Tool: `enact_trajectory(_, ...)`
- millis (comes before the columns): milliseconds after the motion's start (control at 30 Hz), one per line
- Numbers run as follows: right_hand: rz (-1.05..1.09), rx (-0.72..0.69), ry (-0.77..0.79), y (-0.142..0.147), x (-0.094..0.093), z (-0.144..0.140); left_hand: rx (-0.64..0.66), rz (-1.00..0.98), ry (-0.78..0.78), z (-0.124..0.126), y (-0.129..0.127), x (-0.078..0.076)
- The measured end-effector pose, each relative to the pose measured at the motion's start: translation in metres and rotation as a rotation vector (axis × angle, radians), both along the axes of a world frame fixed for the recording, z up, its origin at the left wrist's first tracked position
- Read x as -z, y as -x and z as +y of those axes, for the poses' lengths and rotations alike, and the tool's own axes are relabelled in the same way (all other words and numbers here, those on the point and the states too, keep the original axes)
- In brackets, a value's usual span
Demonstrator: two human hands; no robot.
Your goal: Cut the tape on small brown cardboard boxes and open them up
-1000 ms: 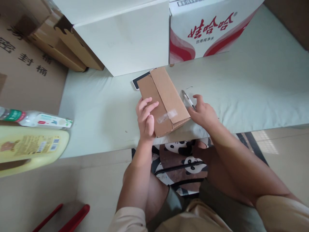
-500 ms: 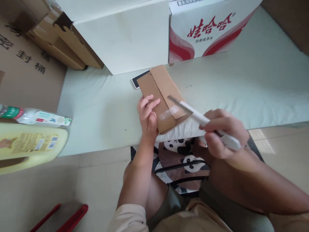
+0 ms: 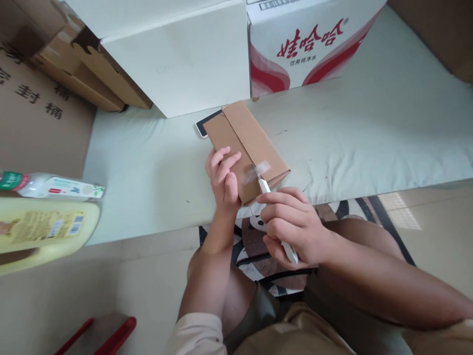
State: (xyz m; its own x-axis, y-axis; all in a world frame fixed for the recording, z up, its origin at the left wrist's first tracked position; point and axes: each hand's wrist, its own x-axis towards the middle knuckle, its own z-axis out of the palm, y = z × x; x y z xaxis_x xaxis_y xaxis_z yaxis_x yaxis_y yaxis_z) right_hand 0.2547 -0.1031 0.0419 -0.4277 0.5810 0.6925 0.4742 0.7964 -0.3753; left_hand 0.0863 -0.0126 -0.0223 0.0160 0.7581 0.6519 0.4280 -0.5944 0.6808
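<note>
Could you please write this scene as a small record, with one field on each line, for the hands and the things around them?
Left hand: fingers laid over a small brown cardboard box
Right hand: grips a slim white-handled cutter
Cutter tip: at the clear tape strip across the box's seam; cut or uncut, unclear
Partly hidden by box: flat white-edged dark device
Surface: pale green cloth
Behind: white carton with red lettering
Far left: pale yellow plastic jug
</note>
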Motion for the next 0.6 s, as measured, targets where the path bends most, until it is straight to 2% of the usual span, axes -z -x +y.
enact_trajectory(267, 0.099, -0.016, 0.044, 0.007, -0.004, -0.004, -0.031, 0.051, -0.004, 0.0, 0.0, -0.002)
enact_trajectory(500, 0.207, 0.007, 0.173, 0.004, -0.021, -0.013, -0.014, 0.036, -0.048, 0.001, 0.002, -0.002)
enact_trajectory(600, 0.257, -0.034, 0.153, 0.004, -0.015, -0.011, -0.022, 0.035, -0.029, 0.0, 0.003, -0.003)
